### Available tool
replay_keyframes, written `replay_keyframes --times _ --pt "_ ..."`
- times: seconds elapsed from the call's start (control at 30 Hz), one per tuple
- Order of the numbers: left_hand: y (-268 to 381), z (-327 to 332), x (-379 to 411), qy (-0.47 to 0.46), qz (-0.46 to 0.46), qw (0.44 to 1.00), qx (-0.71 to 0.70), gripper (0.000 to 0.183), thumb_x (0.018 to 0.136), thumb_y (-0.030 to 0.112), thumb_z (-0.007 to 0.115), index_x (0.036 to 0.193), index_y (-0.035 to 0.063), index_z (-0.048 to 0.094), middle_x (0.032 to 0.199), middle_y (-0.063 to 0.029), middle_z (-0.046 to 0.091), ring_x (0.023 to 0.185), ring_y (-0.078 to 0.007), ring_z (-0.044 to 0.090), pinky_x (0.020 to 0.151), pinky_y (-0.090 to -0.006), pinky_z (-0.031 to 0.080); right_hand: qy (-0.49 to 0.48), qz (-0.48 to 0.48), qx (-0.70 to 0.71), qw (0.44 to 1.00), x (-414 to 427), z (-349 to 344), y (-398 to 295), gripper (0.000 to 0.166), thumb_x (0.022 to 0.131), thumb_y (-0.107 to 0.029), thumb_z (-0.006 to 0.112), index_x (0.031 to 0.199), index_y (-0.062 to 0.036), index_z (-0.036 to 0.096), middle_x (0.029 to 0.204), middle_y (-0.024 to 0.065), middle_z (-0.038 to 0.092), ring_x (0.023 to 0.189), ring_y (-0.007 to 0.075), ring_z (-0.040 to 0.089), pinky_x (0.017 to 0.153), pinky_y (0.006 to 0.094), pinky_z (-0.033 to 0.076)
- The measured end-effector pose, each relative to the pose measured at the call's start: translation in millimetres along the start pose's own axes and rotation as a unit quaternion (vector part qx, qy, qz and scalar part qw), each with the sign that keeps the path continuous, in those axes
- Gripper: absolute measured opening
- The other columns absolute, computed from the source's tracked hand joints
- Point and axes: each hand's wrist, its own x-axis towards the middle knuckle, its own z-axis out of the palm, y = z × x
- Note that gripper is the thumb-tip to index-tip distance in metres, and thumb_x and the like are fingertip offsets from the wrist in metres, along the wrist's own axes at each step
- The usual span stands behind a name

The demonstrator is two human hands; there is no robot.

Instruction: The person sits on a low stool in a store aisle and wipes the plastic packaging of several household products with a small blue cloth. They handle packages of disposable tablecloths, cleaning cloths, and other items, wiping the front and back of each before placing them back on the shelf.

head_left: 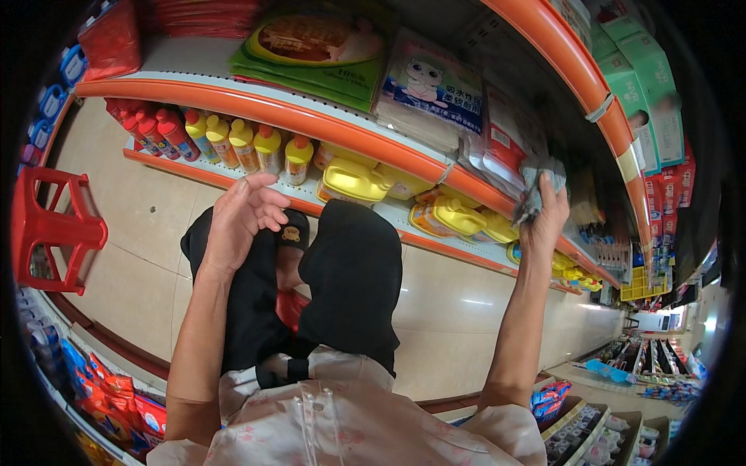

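My right hand (548, 211) grips a crumpled grey cloth (537, 183) at the orange front edge of the upper shelf (373, 136). Just beyond the cloth lie flat packs in clear plastic, one a red and white pack (506, 140). Over my left knee hovers my left hand (247, 212), its fingers apart and slightly curled, holding nothing. Yellow bottles (267, 148) on the lower shelf stand just past its fingertips. A pack with a cartoon cat (432, 84) and a green flat pack (317, 49) lie on the upper shelf.
Large yellow jugs (356, 179) and red bottles (175, 133) line the lower shelf. A red plastic stool (55, 230) stands at the left on the tiled floor (143, 233). Another orange shelf edge (574, 64) overhangs at upper right. Behind me at left are bagged goods (111, 402).
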Motion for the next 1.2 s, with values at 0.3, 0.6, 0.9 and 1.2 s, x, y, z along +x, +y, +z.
replay_keyframes --times 0.3,0.6,0.9,1.2 --pt "3 -1 -2 0.015 0.0 1.0 0.014 0.045 0.099 0.036 0.04 0.12 -0.0022 0.051 0.095 -0.015 0.064 0.076 -0.0186 0.064 0.066 -0.0272 0.053 -0.173 -0.356 -0.392 0.831 12 103 -5 0.021 0.083 -0.014 0.062 0.099 -0.001 0.058 0.087 0.0196 0.061 0.083 0.0374 0.059 0.075 0.0385 0.047" --pt "3 -3 -3 0.02 -0.002 1.0 0.002 0.042 0.099 0.034 0.04 0.119 -0.0017 0.052 0.093 -0.0157 0.064 0.075 -0.0178 0.064 0.066 -0.0264 0.053 -0.281 -0.387 -0.614 0.628 33 144 25 0.051 0.081 -0.018 0.065 0.126 -0.0032 0.048 0.123 0.0202 0.049 0.109 0.04 0.05 0.092 0.0436 0.042" --pt "3 -2 -2 0.023 -0.006 1.0 0.003 0.041 0.099 0.033 0.041 0.119 -0.0015 0.052 0.094 -0.0161 0.065 0.074 -0.0172 0.064 0.066 -0.0264 0.053 -0.312 -0.378 -0.651 0.58 26 149 17 0.061 0.078 -0.017 0.067 0.131 -0.0026 0.042 0.129 0.0186 0.046 0.116 0.0363 0.046 0.095 0.0443 0.039" --pt "1 -1 0 0.022 -0.011 1.0 0.017 0.042 0.099 0.034 0.041 0.119 -0.0014 0.052 0.094 -0.0156 0.065 0.075 -0.017 0.064 0.067 -0.0263 0.053 -0.286 -0.413 -0.666 0.552 30 145 23 0.06 0.071 -0.006 0.063 0.128 -0.0021 0.045 0.124 0.0181 0.05 0.113 0.034 0.049 0.091 0.0428 0.041"
